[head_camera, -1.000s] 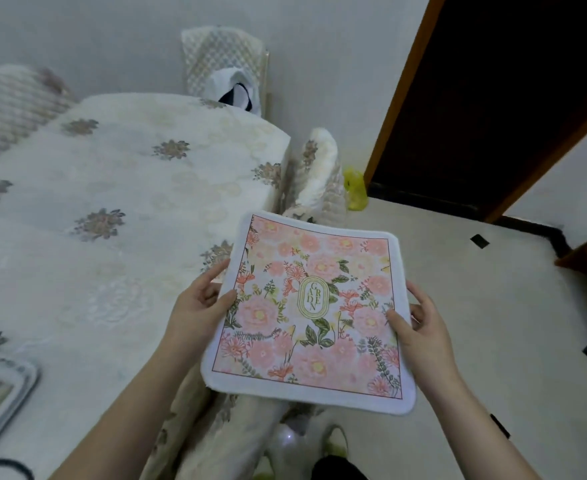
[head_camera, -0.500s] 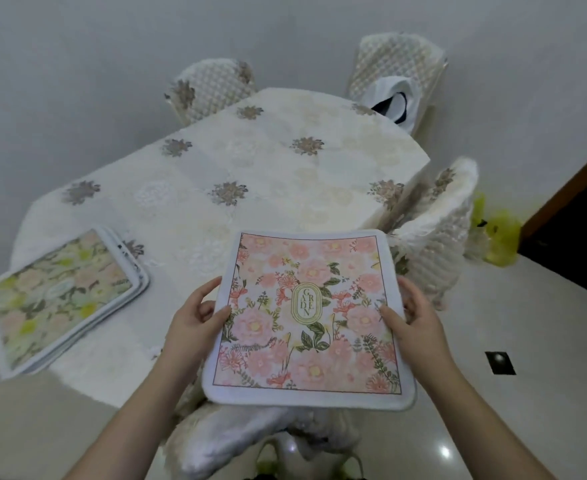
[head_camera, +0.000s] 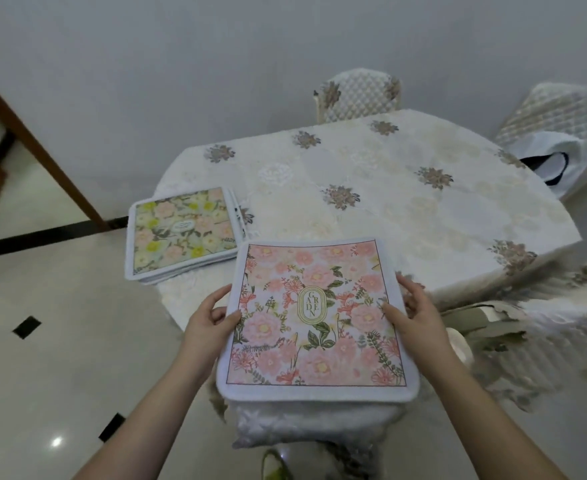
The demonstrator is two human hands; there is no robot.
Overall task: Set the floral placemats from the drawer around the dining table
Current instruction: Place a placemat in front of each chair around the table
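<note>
Now the pink placemat [head_camera: 316, 317] is held flat and level between both hands, hanging over the near edge of the surface [head_camera: 406, 188] and above the cushioned chair [head_camera: 305, 424] tucked in below it. The left hand [head_camera: 209, 318] grips its left edge with thumb on top and fingers curled beneath; the right hand [head_camera: 415, 315] clamps the right edge the same way. Compared with a second ago, the view has swung from the far corner of the room round to the whole cloth-covered surface, and the mat's printed label now reads upright toward the person, so the mat looks lined up with this seat. That suggests it is ready to be lowered here. To the left, a stack of yellow-green placemats [head_camera: 184, 233] lies at the surface's edge, overhanging a little, so most of the setting probably remains. Two more covered chairs stand at the far side, one carrying a white bag [head_camera: 558, 161].
</note>
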